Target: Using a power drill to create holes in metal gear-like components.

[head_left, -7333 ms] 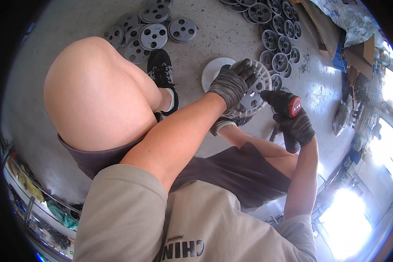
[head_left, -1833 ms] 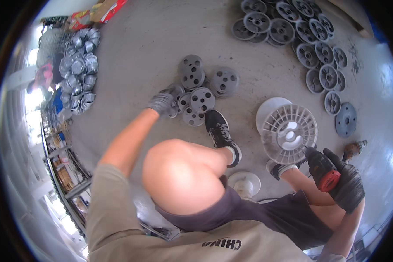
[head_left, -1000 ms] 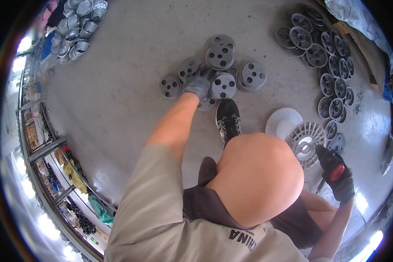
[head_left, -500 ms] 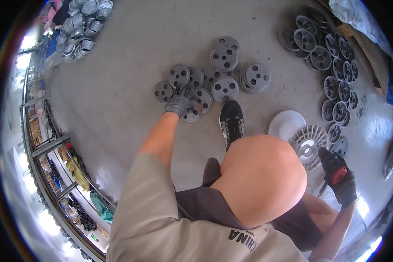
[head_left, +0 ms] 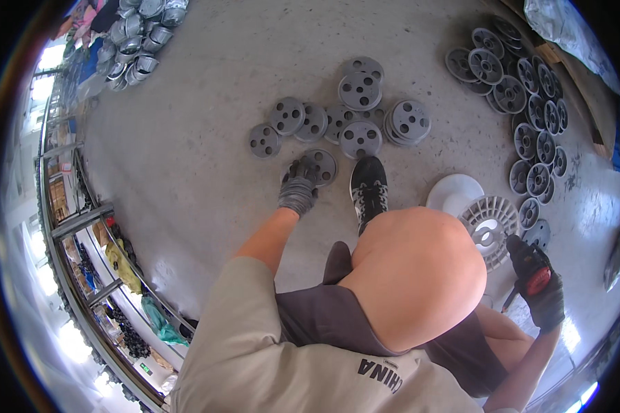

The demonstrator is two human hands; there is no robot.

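My left hand (head_left: pixel 297 187), in a grey glove, grips the edge of a grey round metal disc with holes (head_left: pixel 322 166) lying on the concrete floor. Just beyond it lie more grey discs (head_left: pixel 360 138), some stacked. My right hand (head_left: pixel 542 292), in a dark glove, holds a red and black power drill (head_left: pixel 528 268) low at the right. Beside the drill lies a white ribbed plastic spool flange (head_left: pixel 490 219) next to a smooth white disc (head_left: pixel 452 192). My bent knee and black shoe (head_left: pixel 368 189) sit between the two hands.
Rows of grey discs (head_left: pixel 530 103) cover the floor at the upper right beside wooden boards. Shiny metal cups (head_left: pixel 134 41) are piled at the upper left. Metal shelving (head_left: pixel 89 255) with assorted goods runs along the left side.
My left hand has drawn back toward me from the disc cluster, pulling one disc along to a spot beside my shoe. My right hand keeps the drill in place.
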